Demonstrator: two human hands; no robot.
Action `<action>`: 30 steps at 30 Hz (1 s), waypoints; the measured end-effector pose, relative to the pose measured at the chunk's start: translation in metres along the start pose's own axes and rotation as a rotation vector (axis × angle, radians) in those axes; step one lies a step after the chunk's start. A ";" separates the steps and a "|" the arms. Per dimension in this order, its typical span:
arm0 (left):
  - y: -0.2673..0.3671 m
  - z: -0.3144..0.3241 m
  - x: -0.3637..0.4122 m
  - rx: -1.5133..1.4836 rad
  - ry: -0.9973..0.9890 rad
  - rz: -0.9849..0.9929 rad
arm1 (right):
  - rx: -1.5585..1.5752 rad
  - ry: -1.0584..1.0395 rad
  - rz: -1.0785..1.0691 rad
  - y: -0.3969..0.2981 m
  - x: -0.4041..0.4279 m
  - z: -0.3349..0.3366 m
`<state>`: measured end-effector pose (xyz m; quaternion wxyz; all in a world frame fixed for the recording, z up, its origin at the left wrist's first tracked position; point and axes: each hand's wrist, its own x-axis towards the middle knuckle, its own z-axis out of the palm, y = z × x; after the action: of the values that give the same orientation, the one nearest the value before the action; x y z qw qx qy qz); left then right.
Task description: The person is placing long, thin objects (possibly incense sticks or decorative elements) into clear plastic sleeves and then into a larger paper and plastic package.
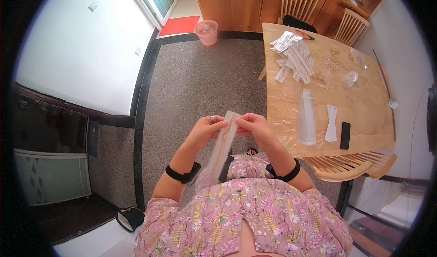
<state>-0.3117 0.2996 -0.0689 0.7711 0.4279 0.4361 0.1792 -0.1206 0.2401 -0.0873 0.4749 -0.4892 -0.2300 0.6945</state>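
Observation:
Between my two hands is a long white card strip [222,147] with a thin gold-coloured chain along it, apparently inside a clear plastic sleeve. My left hand [204,130] pinches its left edge near the upper end, thumb on top. Opposite it, my right hand [255,128] grips the right edge at about the same height. The strip slants down towards my lap, and its lower end is hard to make out against the floral clothing. On the table to the right lie a stack of clear plastic sleeves [308,120] and several blank white cards [330,125], fanned slightly.
The wooden table [283,110] carries a black phone [345,135], a heap of packed strips [298,62], a silvery bag [286,41], pliers [305,35] and small gold and pink pieces [331,64]. A wooden chair [344,170] stands at its near edge. A pink bin [206,36] is on the floor ahead.

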 end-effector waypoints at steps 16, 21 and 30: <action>0.005 0.015 -0.008 -0.008 0.156 0.143 | 0.143 -0.095 0.031 -0.002 -0.018 -0.002; 0.007 0.021 -0.011 -0.013 0.162 0.154 | 0.181 -0.087 0.036 0.005 -0.016 -0.003; 0.004 0.025 -0.014 -0.052 0.167 0.158 | 0.270 -0.089 0.067 0.013 -0.013 -0.005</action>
<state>-0.2989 0.2801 -0.0521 0.7263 0.4244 0.4591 0.2855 -0.1208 0.2220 -0.0935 0.5024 -0.3971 -0.1388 0.7554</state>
